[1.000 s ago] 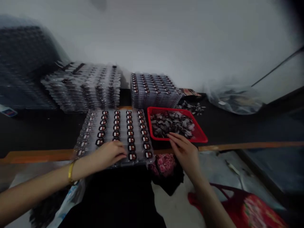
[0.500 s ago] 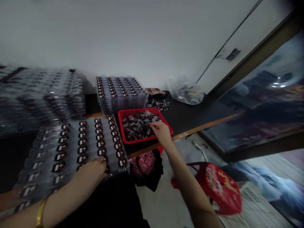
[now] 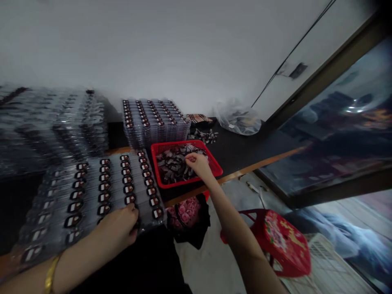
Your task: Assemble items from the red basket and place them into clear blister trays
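Note:
My left hand (image 3: 118, 227) rests on the near edge of a clear plastic tray (image 3: 92, 192) that holds rows of small dark pieces with red and white labels. Its fingers are curled over the tray's front edge. My right hand (image 3: 198, 164) reaches into a red basket (image 3: 211, 161) full of small dark loose pieces (image 3: 171, 165). Its fingers are bent down among the pieces, pinched together; what they hold is hidden.
Stacks of filled clear trays (image 3: 153, 118) stand behind, with more at the far left (image 3: 52, 122). A clear plastic bag (image 3: 240, 120) lies at the back of the dark table. A red stool (image 3: 283, 243) stands on the floor at right, near a pink-patterned bag (image 3: 186, 212).
The view swung right a second ago. My right hand has gone from the basket's near edge into the pieces and moved a little left. My left hand stayed on the tray.

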The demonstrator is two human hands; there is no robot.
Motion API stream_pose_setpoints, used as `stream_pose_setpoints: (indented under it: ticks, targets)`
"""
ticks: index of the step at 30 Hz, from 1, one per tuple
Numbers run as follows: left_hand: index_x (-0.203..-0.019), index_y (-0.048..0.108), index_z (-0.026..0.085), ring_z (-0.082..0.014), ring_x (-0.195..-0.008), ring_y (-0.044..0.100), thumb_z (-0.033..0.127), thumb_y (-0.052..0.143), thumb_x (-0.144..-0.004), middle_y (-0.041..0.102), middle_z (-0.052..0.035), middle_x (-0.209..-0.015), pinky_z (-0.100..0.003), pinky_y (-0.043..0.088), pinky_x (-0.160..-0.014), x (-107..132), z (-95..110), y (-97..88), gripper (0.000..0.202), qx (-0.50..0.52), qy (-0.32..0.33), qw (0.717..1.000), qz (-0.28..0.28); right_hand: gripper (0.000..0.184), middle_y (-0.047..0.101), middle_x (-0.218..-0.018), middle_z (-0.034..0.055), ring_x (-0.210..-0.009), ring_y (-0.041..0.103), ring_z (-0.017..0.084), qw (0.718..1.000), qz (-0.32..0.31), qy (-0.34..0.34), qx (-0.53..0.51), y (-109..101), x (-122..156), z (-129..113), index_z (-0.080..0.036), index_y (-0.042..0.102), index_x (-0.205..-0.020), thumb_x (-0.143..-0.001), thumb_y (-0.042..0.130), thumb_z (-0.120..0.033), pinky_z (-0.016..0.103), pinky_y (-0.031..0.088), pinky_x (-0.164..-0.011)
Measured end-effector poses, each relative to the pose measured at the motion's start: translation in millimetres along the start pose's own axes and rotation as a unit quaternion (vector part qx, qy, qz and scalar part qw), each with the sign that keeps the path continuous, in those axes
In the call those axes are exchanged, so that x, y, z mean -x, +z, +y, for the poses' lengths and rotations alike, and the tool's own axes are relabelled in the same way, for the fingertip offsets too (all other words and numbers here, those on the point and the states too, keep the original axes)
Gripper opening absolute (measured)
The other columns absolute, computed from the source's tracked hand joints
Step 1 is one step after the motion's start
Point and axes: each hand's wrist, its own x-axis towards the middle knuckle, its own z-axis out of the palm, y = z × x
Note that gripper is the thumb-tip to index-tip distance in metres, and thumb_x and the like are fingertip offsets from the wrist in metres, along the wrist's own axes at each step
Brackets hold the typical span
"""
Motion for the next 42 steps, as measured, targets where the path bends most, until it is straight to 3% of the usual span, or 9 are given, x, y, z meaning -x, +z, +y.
stream_pose_setpoints:
  ticks: [4,12,16,20,27,31,35,38,42]
  targets:
    - [-0.099,0.066,0.01,-0.0304,-0.093,0.07,0.014,0.047,-0.079,0.067,-0.0184,-0.11,-0.038,0.055,-0.08,3,-1,-6.7,0.028,0.007,0.004,1.0,0.004,0.039,0.065,-0.068,-0.004,-0.06,0.064,0.013,0.987,0.021,0.029,-0.16,-9,-4,4,-0.017,0.066,-0.108,-0.07,0.063,-0.027,0.033,0.06,-0.07]
    - [-0.091,0.065,0.013,-0.0295,-0.08,0.071,0.017,0.049,-0.078,0.072,-0.0147,-0.087,-0.034,0.051,-0.067,3,-20,-31.9,0.021,0.037,0.016,0.998,0.055,0.044,0.074,-0.082,0.0025,-0.086,0.072,0.019,0.941,-0.011,0.033,-0.337,-2,14,-19,-0.019,0.07,-0.099,-0.064,0.078,-0.043,0.037,0.058,-0.088]
    - [-0.089,0.065,0.013,-0.0224,-0.066,0.068,0.019,0.053,-0.076,0.071,-0.0085,-0.073,-0.026,0.044,-0.057,1,-41,-45.8,0.018,0.105,0.033,0.989,0.1,0.047,0.074,-0.091,0.0037,-0.077,0.071,0.017,0.941,-0.031,0.017,-0.338,8,27,-43,-0.022,0.072,-0.109,-0.07,0.077,-0.047,0.037,0.061,-0.078]
    - [-0.088,0.067,0.015,-0.0146,-0.054,0.061,0.023,0.056,-0.074,0.065,0.0004,-0.059,-0.021,0.041,-0.052,5,-62,-58.3,0.019,0.206,0.058,0.963,0.164,0.03,0.065,-0.095,0.0019,-0.071,0.065,0.013,0.945,-0.051,-0.035,-0.322,26,41,-72,-0.025,0.078,-0.095,-0.07,0.078,-0.043,0.032,0.062,-0.069]
    - [-0.096,0.072,0.017,-0.0145,-0.068,0.066,0.03,0.059,-0.076,0.073,-0.0024,-0.079,-0.023,0.05,-0.064,21,-81,-64.9,0.028,0.333,0.104,0.906,0.239,0.024,0.066,-0.093,0.003,-0.084,0.064,0.018,0.918,-0.196,-0.027,-0.345,79,60,-126,-0.027,0.079,-0.09,-0.07,0.079,-0.039,0.034,0.059,-0.077]
    - [-0.095,0.073,0.018,-0.0126,-0.069,0.065,0.025,0.062,-0.076,0.072,-0.0008,-0.081,-0.021,0.05,-0.066,28,-89,-67.7,0.023,0.327,0.129,0.885,0.304,0.028,0.072,-0.097,0.0035,-0.09,0.066,0.021,0.876,-0.284,0.027,-0.388,97,63,-149,-0.026,0.079,-0.089,-0.066,0.081,-0.041,0.036,0.057,-0.083]
    - [-0.094,0.073,0.018,-0.0131,-0.071,0.066,0.025,0.064,-0.075,0.073,-0.001,-0.082,-0.021,0.05,-0.065,34,-98,-70.5,0.022,0.324,0.127,0.882,0.317,0.035,0.073,-0.111,0.0051,-0.099,0.068,0.022,0.833,-0.358,0.056,-0.418,94,62,-160,-0.024,0.078,-0.096,-0.067,0.082,-0.043,0.04,0.053,-0.094]
    - [-0.093,0.074,0.018,-0.014,-0.073,0.066,0.026,0.065,-0.075,0.074,-0.0011,-0.082,-0.022,0.051,-0.066,40,-100,-73.4,0.021,0.331,0.123,0.886,0.301,0.035,0.072,-0.113,0.0065,-0.098,0.07,0.022,0.829,-0.369,0.047,-0.417,90,61,-163,-0.022,0.078,-0.094,-0.067,0.082,-0.044,0.04,0.054,-0.095]
    - [-0.09,0.07,0.018,-0.0135,-0.071,0.066,0.025,0.066,-0.074,0.072,0.0004,-0.079,-0.022,0.052,-0.066,47,-97,-79.2,0.018,0.348,0.105,0.886,0.289,0.036,0.076,-0.076,0.003,-0.067,0.073,0.018,0.862,-0.303,0.018,-0.405,91,60,-166,-0.021,0.078,-0.091,-0.07,0.078,-0.049,0.032,0.062,-0.067]
